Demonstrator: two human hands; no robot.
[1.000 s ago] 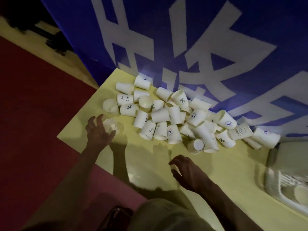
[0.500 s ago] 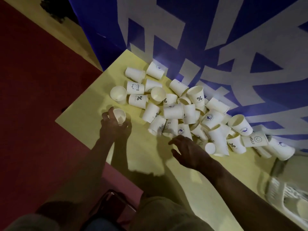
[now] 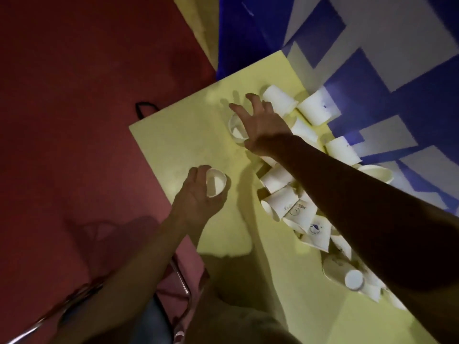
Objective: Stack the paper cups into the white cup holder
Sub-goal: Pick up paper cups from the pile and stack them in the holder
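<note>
While L hand grips one paper cup above the yellow surface, R hand, fingers spread wide, hovers over an upright cup, prob. not touching; loose cups lie w/ the blue wall beyond.

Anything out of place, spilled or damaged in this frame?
No damage shows. The paper cups lie tumbled on their sides in a loose heap along the yellow table. The left hand holds one cup; the right hand reaches, fingers spread, over an upright cup. The cup holder is out of view.
</note>
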